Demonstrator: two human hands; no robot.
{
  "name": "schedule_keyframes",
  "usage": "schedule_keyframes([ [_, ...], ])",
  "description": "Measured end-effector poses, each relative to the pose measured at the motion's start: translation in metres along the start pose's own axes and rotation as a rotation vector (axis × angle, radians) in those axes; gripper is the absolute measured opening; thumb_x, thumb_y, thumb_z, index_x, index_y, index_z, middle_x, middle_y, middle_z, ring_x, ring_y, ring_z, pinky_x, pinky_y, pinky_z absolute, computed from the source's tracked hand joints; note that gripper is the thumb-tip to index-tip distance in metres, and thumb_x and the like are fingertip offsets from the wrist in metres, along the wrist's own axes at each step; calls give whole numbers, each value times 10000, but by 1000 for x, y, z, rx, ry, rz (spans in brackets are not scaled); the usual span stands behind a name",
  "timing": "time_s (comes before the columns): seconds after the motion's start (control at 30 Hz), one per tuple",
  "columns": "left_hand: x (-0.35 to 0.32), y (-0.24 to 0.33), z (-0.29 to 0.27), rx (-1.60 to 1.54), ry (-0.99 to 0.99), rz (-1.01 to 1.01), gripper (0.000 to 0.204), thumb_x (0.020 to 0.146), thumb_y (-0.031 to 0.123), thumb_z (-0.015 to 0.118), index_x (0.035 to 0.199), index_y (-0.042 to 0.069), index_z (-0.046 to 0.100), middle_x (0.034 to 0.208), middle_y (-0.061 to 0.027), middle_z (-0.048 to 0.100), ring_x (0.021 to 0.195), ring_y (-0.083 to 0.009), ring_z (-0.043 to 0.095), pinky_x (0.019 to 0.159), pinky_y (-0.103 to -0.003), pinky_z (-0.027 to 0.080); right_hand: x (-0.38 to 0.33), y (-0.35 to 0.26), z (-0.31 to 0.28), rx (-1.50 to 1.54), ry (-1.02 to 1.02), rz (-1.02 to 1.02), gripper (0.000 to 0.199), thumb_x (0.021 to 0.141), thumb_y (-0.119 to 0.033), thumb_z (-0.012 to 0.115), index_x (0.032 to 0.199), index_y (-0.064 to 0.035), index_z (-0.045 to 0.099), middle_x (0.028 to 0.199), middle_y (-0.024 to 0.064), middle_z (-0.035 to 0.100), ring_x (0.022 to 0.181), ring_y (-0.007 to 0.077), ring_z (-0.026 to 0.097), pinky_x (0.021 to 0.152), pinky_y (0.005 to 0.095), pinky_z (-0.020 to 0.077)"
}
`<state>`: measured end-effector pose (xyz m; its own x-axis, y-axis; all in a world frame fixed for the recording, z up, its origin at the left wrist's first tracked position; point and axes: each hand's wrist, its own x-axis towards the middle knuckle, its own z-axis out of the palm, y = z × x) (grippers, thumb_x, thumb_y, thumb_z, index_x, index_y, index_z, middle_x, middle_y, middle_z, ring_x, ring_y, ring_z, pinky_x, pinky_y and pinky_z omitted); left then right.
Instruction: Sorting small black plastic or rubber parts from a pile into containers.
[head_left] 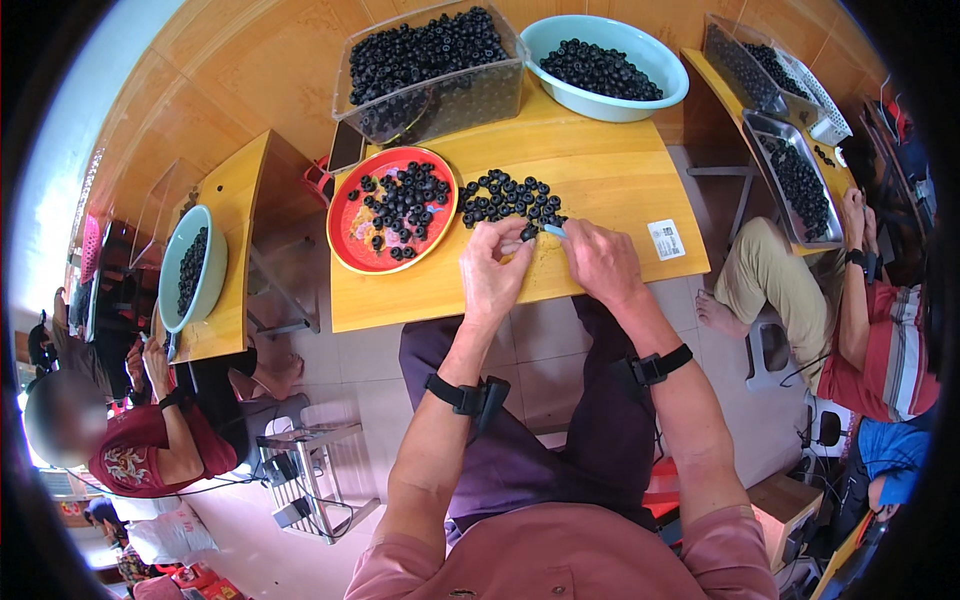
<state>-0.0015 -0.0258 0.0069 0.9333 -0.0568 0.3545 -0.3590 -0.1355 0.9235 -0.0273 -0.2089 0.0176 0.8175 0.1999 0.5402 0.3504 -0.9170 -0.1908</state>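
Observation:
Near the front edge of the yellow table (600, 180), my left hand (495, 270) pinches a small black round part (528, 232) between thumb and fingers. My right hand (604, 262) grips a light-blue stick-like tool (553, 231), its end close to that part. The tool's tip is too small to make out. Just beyond my hands lies a loose group of black round parts (515, 190), some showing a hole in the middle. To their left, a red plate (345, 235) with a patterned bottom holds more of them.
At the table's back stand a clear bin (470, 105) and a light-blue basin (590, 103), both full of black parts. A white label (666, 240) is stuck at the right. People work at side tables, with another basin (213, 275) left and a metal tray (800, 150) right.

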Motion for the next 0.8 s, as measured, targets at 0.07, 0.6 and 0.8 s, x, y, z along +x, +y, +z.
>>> schedule_keyframes([
  [0.07, 1, 2, -1, 56, -14, 30, 244, 835, -35, 783, 1066, 17, 721, 968, -94, 671, 833, -154, 690, 736, -266, 568, 0, 0, 0, 0, 3, 3, 117, 938, -117, 623, 852, -53, 577, 717, 124, 647, 661, 306, 699, 557, 427, 548],
  [0.6, 57, 35, -82, 757, 389, 441, 242, 835, -27, 746, 1058, 67, 739, 926, -108, 679, 856, -282, 684, 736, -371, 569, 0, 3, 8, 27, 101, 51, 151, 920, -118, 619, 801, -59, 546, 704, 116, 638, 641, 318, 685, 538, 454, 538],
  [0.8, 21, 9, -51, 875, -122, 268, 177, 905, 129, 725, 1062, 47, 709, 945, -157, 674, 857, -355, 692, 712, -451, 568, 0, 1, 6, 52, 76, 62, 135, 945, -149, 621, 857, -63, 567, 728, 114, 640, 661, 320, 684, 559, 457, 541],
])
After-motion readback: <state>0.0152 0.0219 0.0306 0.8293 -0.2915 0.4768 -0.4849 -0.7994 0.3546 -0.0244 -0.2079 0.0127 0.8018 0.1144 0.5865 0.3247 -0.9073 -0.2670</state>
